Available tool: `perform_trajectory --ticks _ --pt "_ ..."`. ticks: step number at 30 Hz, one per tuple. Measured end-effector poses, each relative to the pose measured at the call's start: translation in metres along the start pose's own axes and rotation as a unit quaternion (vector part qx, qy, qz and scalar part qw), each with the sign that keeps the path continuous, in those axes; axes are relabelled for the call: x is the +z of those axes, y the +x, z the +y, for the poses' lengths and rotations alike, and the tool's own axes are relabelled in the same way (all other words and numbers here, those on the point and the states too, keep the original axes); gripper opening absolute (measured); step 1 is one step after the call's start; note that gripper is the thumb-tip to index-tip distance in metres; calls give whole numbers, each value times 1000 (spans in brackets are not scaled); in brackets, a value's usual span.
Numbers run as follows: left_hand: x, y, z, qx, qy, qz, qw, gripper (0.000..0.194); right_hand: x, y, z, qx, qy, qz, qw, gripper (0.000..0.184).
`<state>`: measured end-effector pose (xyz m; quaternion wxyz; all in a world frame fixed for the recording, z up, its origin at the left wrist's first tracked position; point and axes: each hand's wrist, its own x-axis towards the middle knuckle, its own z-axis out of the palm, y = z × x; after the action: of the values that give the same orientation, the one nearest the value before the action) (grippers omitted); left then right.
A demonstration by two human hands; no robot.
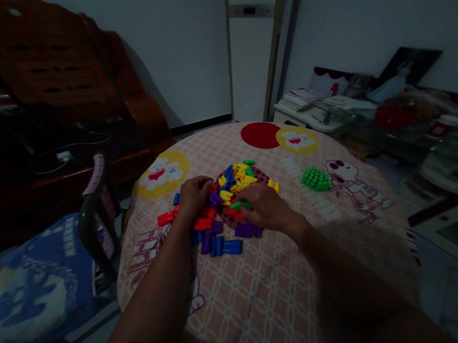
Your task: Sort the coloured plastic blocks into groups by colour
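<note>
A pile of small plastic toy blocks point(241, 178) in yellow, blue, green, red and purple lies in the middle of the round table. My right hand point(262, 204) is over the pile's near right side, its fingers closed on a green toy block point(241, 205). At the pile's left side is my left hand point(195, 195), fingers curled together; what they hold, if anything, is hidden. Near it lie red blocks point(204, 220) and a purple block point(215, 199). Blue blocks point(226, 246) and more purple blocks point(248, 230) sit closer to me. Green blocks point(316, 179) are bunched together farther right.
A patterned cloth point(269, 292) covers the table. To the left stands a chair point(98, 227) with a blue cover, and behind it a wooden bench point(64, 64). A cluttered glass-topped stand point(359, 116) is at the right. The room is dim.
</note>
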<state>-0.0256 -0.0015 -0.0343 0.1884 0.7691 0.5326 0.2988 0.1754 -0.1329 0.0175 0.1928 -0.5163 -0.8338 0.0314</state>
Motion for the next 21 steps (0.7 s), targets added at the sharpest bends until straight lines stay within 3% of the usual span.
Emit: perform_trajectory --ticks 4,10,15,21 --pt "-1 1 1 2 13 -4 1000 41 -39 -9 37 135 22 37 990 24" --pt "-2 1 1 5 29 -5 1000 40 -87 -42 99 310 -10 101 945 17" --pt "-2 1 1 6 30 -8 1000 41 -94 -61 126 379 -6 74 922 12" --pt "-1 1 1 5 23 -5 1000 40 -87 -58 126 380 -97 5 920 16"
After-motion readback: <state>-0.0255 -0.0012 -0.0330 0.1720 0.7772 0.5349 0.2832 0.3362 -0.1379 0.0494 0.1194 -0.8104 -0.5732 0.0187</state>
